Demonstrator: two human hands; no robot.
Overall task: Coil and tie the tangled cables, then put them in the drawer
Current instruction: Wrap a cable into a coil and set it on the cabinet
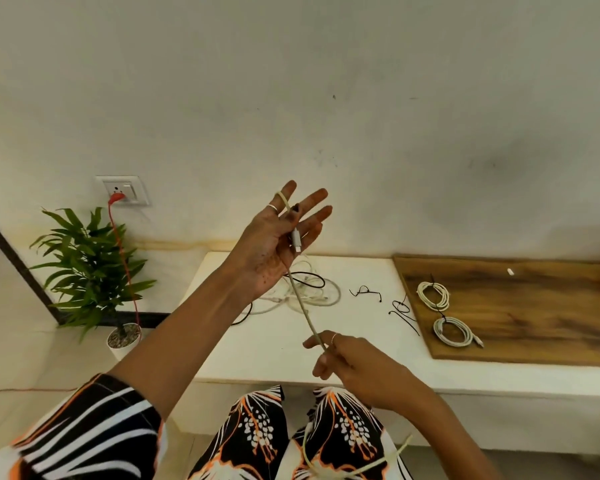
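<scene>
There is one view only, from a camera worn on the person's head, looking forward and down with a wide, bowed-out field. It sits close above the patterned lap at the bottom edge and faces the white wall (361, 98), which fills the upper half. The counter (264, 341) runs across the middle, near at hand. The left hand (274, 244) is raised close to the lens, the right hand (354, 358) lower down.

Coiled cables (433, 295) on board (534, 306)
</scene>
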